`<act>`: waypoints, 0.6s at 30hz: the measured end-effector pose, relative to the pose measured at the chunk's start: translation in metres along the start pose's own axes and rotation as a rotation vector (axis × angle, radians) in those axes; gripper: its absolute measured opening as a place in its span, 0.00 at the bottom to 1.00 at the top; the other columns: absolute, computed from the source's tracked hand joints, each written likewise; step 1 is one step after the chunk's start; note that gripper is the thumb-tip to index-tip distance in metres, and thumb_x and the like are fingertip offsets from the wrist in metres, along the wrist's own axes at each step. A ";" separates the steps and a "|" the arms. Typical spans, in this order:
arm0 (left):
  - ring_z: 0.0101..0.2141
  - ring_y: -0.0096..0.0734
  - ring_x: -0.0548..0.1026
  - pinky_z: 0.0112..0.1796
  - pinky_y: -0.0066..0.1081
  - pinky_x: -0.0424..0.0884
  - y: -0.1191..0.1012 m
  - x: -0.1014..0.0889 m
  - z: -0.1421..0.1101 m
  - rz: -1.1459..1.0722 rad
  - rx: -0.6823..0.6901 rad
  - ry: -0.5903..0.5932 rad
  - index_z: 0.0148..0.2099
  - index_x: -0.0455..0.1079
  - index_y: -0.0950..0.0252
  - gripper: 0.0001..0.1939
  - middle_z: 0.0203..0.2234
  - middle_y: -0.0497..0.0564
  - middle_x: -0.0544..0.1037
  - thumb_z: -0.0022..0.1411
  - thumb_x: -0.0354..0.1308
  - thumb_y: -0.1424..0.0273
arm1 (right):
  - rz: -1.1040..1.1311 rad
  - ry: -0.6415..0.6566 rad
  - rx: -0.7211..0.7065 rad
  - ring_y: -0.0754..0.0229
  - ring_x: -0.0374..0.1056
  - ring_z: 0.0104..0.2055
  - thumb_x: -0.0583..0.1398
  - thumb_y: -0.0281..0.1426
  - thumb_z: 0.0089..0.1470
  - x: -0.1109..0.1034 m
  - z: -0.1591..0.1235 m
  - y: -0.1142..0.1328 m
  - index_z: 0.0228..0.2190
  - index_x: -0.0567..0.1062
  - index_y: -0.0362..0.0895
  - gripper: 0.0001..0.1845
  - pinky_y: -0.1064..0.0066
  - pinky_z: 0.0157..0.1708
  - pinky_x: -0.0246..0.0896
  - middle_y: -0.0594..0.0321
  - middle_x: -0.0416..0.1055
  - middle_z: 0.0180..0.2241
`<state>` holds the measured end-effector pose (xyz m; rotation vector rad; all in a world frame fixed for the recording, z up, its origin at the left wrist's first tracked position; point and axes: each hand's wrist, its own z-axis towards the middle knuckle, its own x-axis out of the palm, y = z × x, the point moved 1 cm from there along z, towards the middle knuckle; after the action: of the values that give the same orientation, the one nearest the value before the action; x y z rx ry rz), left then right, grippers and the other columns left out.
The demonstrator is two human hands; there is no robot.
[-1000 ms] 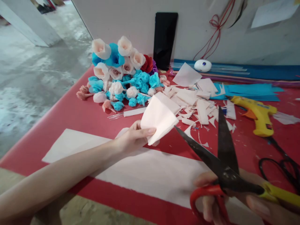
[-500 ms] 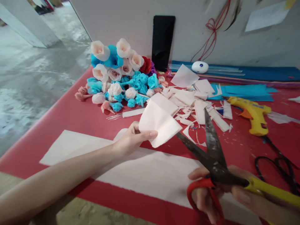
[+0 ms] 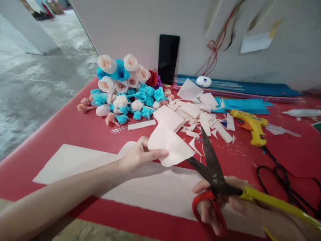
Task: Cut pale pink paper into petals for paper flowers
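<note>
- The scissors (image 3: 216, 181) have their two blades parted less widely than a second ago, and the lower blade, which stood clear of the paper's corner, now meets it in view; I cannot tell whether metal touches paper.
- The pale paper piece (image 3: 159, 140) stays in the left hand, above the long pale sheet (image 3: 150, 182).
- The view has tilted up a little, so the phone (image 3: 169, 58) and the flowers sit lower in it.
- The left hand (image 3: 135, 152) comes in on an outstretched forearm from the lower left, grasping the paper between the thumb on top and the fingers underneath, which are mostly hidden.
- The right hand (image 3: 253, 212) is at the lower right, its fingers gripping the scissors, some through the red handle loop (image 3: 196, 204), the thumb lying by the yellow handle (image 3: 278, 202).
- One yellow glue gun (image 3: 255, 129) lies on the red table (image 3: 65, 134), right of the many pale scraps (image 3: 205, 122), which overlap too much to count.
- Six large pale flowers (image 3: 106, 84) show in the pile, with one red flower (image 3: 151, 79); the small blue flowers (image 3: 145, 95) are too crowded to number.
- One phone leans on the wall (image 3: 125, 26), and one white oval device (image 3: 203, 81) is to its right.
</note>
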<state>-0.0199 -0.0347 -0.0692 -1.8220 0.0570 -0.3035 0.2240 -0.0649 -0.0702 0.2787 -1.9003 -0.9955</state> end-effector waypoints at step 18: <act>0.23 0.28 0.71 0.27 0.26 0.69 -0.014 0.017 -0.010 -0.029 0.020 0.072 0.18 0.69 0.70 0.13 0.18 0.50 0.74 0.47 0.63 0.67 | -0.149 -0.096 0.078 0.65 0.68 0.24 0.61 0.46 0.46 0.015 -0.004 0.017 0.38 0.75 0.45 0.22 0.75 0.25 0.61 0.56 0.74 0.28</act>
<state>-0.0074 -0.0438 -0.0501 -1.7934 0.0780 -0.3890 0.2222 -0.0645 -0.0474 0.4297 -2.0314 -1.0505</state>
